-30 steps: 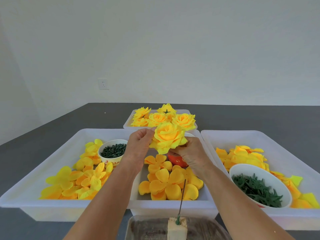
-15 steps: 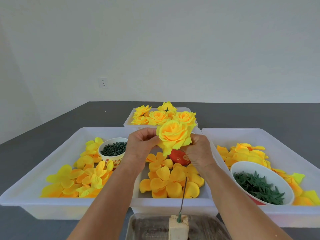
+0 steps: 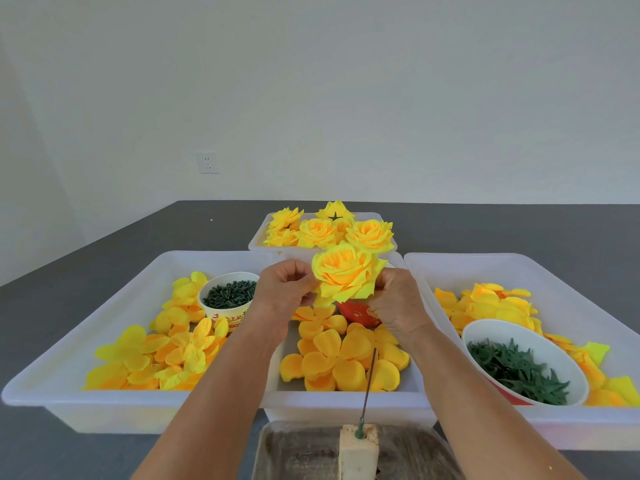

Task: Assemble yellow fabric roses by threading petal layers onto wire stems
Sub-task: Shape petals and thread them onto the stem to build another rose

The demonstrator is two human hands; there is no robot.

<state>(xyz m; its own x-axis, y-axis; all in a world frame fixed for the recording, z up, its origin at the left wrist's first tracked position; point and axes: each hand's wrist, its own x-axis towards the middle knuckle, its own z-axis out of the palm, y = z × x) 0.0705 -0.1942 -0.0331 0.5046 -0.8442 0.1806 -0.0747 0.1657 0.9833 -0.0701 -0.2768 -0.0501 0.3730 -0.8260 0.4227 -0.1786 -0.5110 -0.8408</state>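
Note:
A full yellow fabric rose (image 3: 346, 275) is held up above the middle tray, its open face turned toward me. My left hand (image 3: 285, 289) pinches its left edge with curled fingers. My right hand (image 3: 398, 303) grips it from the right and behind. A thin wire stem (image 3: 369, 382) stands upright in a pale block (image 3: 358, 452) near the bottom edge, bare of petals. Loose orange-yellow petal layers (image 3: 339, 358) lie in the middle tray (image 3: 346, 400) under my hands.
Finished roses (image 3: 329, 230) fill a far tray. The left tray (image 3: 104, 403) holds yellow petal layers (image 3: 156, 355) and a cup of dark green pieces (image 3: 230, 294). The right tray (image 3: 588, 431) holds petals and a bowl of green leaf pieces (image 3: 519, 368). A red object (image 3: 358, 311) sits below the rose.
Both hands have lifted the rose slightly up and away from me, toward the far tray. The view has tilted a little; the wire stem stays in its block.

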